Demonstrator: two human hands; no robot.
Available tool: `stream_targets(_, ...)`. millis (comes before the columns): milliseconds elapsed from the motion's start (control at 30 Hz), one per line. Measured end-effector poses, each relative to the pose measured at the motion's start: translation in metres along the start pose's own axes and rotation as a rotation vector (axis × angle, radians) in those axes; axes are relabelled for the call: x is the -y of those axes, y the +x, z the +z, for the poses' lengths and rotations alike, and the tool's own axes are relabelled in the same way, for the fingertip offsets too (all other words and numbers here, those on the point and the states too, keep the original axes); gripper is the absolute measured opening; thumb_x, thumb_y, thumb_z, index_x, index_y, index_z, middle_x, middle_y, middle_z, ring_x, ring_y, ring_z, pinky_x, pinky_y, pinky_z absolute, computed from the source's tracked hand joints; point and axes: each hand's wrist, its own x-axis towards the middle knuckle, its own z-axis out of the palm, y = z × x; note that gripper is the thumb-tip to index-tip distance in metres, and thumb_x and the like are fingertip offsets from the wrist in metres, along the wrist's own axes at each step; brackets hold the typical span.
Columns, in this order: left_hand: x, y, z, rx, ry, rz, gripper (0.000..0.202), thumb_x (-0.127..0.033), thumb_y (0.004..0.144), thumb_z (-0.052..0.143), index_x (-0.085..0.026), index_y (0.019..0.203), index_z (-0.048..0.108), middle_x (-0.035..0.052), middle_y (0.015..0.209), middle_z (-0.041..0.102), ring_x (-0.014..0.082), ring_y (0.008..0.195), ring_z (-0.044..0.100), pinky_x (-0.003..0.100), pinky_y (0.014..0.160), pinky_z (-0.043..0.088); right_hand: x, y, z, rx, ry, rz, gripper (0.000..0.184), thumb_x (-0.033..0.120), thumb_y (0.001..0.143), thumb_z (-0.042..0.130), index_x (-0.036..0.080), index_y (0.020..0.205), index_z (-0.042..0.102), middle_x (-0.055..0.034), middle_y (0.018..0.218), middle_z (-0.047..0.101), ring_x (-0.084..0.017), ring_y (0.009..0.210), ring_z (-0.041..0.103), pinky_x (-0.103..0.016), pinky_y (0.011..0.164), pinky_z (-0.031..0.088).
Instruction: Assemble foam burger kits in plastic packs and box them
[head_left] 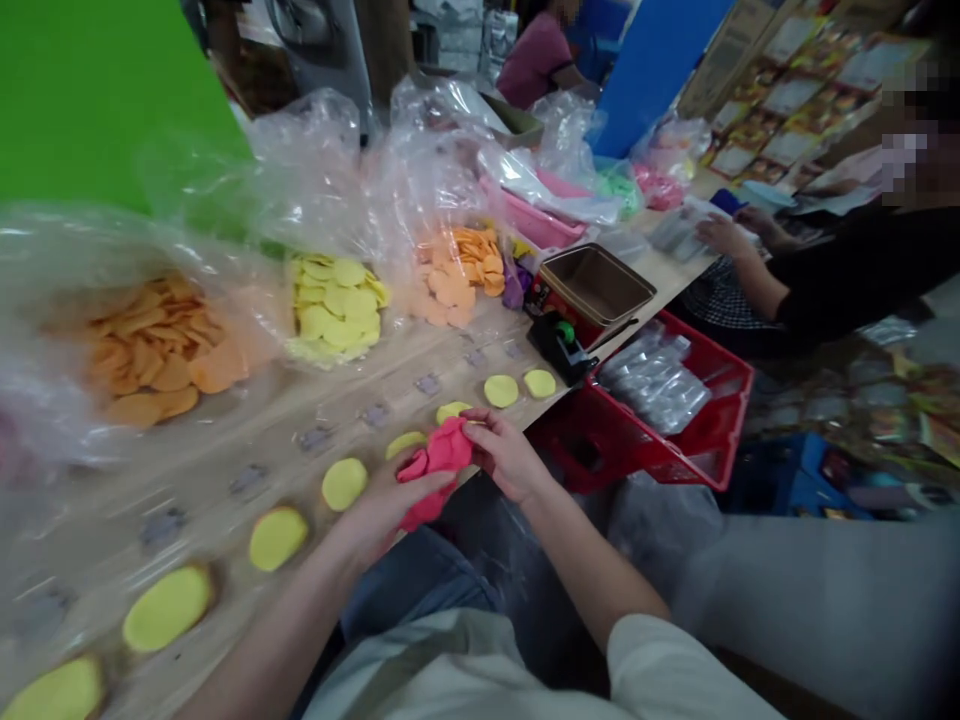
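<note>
Along the near edge of the pale wooden desk (225,560), flat round yellow dough discs (344,484) lie in a row on a clear plastic sheet (180,470). The left hand (390,500) and right hand (504,455) hold a crumpled pink dough lump (439,470) at that edge, fingers (480,425) clamped on it from both sides. Further right stands a red plastic crate (675,440) of silver packets (656,385).

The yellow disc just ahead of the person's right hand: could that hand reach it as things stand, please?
Probably yes: nothing lies between the yellow disc and the right hand, though that hand would likely have to release the pink lump first.
</note>
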Motion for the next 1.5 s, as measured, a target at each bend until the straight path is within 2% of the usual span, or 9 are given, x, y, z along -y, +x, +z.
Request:
stream_targets(200, 0.001, 0.006, 0.005, 0.031, -0.274, -0.228, 0.032, -0.027, 0.075, 0.063, -0.017, 0.106, 0.060, 0.0089, 0.110, 0.063, 0.0189, 0.086, 0.063, 0.032, 0.071, 0.053, 0.039, 0.026, -0.086, -0.446, -0.529, -0.469, 0.032, 0.038, 0.074, 0.059, 0.020, 0.100, 0.053, -0.0016, 0.079, 0.063, -0.016, 0.072, 0.060, -0.028, 0.066, 0.046)
stream_targets(367, -0.004, 0.009, 0.016, 0.047, -0.281, -0.265, 0.035, -0.017, 0.075, 0.059, -0.016, 0.110, 0.058, 0.0117, 0.112, 0.062, 0.0210, 0.082, 0.065, 0.032, 0.064, 0.054, 0.059, 0.064, -0.133, -0.571, -0.918, -0.483, 0.028, 0.032, 0.079, 0.053, 0.018, 0.103, 0.052, -0.0037, 0.081, 0.064, -0.018, 0.074, 0.059, -0.030, 0.068, 0.045)
stream_targets(533, -0.008, 0.010, 0.028, -0.038, -0.220, -0.273, 0.028, -0.020, 0.071, 0.066, -0.015, 0.098, 0.062, 0.0117, 0.103, 0.066, 0.0195, 0.075, 0.065, 0.027, 0.058, 0.053, 0.047, 0.075, -0.133, -0.651, -1.562, -0.615, 0.020, 0.019, 0.084, 0.044, 0.016, 0.097, 0.059, -0.0109, 0.084, 0.061, -0.024, 0.088, 0.051, -0.034, 0.078, 0.041)
stream_targets(700, -0.008, 0.014, 0.027, -0.116, -0.248, -0.233, 0.023, -0.022, 0.070, 0.069, -0.018, 0.092, 0.063, 0.0041, 0.079, 0.066, 0.0158, 0.065, 0.063, 0.026, 0.054, 0.052, 0.046, 0.058, -0.128, -0.751, -1.708, -0.662, 0.026, 0.017, 0.087, 0.039, 0.015, 0.101, 0.060, -0.0151, 0.097, 0.056, -0.026, 0.093, 0.046, -0.039, 0.083, 0.038)
stream_targets(900, -0.014, 0.021, 0.024, -0.143, -0.371, -0.254, 0.018, -0.018, 0.077, 0.060, -0.018, 0.095, 0.062, 0.0050, 0.087, 0.066, 0.0147, 0.066, 0.063, 0.027, 0.056, 0.053, 0.030, 0.041, -0.121, -0.408, -1.780, -0.705, 0.042, 0.036, 0.088, 0.044, 0.019, 0.126, 0.047, -0.0110, 0.129, 0.049, -0.029, 0.127, 0.029, -0.048, 0.102, 0.021)
stream_targets(1067, -0.018, 0.019, 0.019, -0.201, -0.455, -0.213, 0.021, -0.009, 0.078, 0.052, -0.018, 0.096, 0.060, 0.0058, 0.093, 0.066, 0.0186, 0.073, 0.065, 0.032, 0.059, 0.055, 0.026, 0.035, -0.112, -0.456, -1.709, -0.667, 0.044, 0.038, 0.086, 0.047, 0.017, 0.125, 0.049, -0.0122, 0.133, 0.045, -0.032, 0.133, 0.018, -0.057, 0.104, 0.010)
stream_targets(1167, -0.018, 0.016, 0.018, -0.109, -0.423, -0.171, 0.019, -0.012, 0.076, 0.058, -0.018, 0.094, 0.062, 0.0049, 0.088, 0.066, 0.0163, 0.070, 0.064, 0.028, 0.058, 0.054, 0.029, 0.021, -0.087, -0.475, -1.406, -0.707, 0.044, 0.035, 0.086, 0.048, 0.016, 0.125, 0.048, -0.0144, 0.135, 0.041, -0.030, 0.131, 0.025, -0.052, 0.104, 0.021)
stream_targets(1367, -0.016, 0.017, 0.026, -0.043, -0.311, -0.119, 0.026, -0.018, 0.070, 0.068, -0.016, 0.096, 0.064, 0.0063, 0.088, 0.068, 0.0144, 0.074, 0.063, 0.022, 0.063, 0.051, 0.011, 0.001, -0.024, 0.222, -0.396, -0.098, 0.035, 0.044, 0.081, 0.053, 0.022, 0.109, 0.057, -0.0044, 0.096, 0.063, -0.016, 0.080, 0.060, -0.030, 0.068, 0.050)
stream_targets(1500, -0.011, 0.018, 0.026, -0.070, -0.183, -0.022, 0.032, -0.032, 0.069, 0.068, -0.017, 0.097, 0.063, 0.0067, 0.094, 0.067, 0.0185, 0.080, 0.063, 0.025, 0.065, 0.050, 0.006, 0.001, -0.016, 0.059, -0.227, -0.048, 0.031, 0.040, 0.069, 0.068, 0.019, 0.091, 0.060, 0.0008, 0.077, 0.062, -0.011, 0.062, 0.055, -0.023, 0.057, 0.045)
